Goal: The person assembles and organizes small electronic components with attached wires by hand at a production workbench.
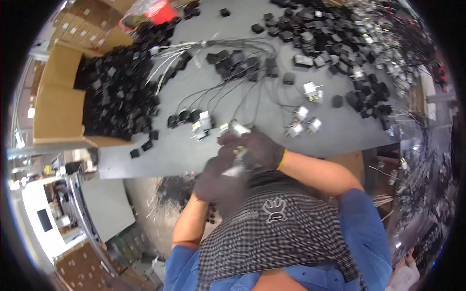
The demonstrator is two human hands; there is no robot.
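My left hand (pixel 214 180) and my right hand (pixel 264 149), both in dark gloves, meet at the table's near edge in front of my apron. Between them is a small silver metal connector (pixel 235 170) with brass-coloured ends, blurred by motion. The fingers of both hands are closed about it. Just beyond them, on the grey table (pixel 170 155), lies another silver connector (pixel 240 128) on a black cable. A cluster of silver connectors (pixel 200 125) sits to the left. Several more connectors (pixel 302 114) lie to the right of my right hand.
A cardboard box (pixel 58 106) at the left spills black plastic housings (pixel 121 87). A bundle of black cables (pixel 233 46) crosses the table. More black housings (pixel 315 36) are heaped at the far right, beside a pile of silver parts (pixel 395 46). A red bag (pixel 160 12) stands far left.
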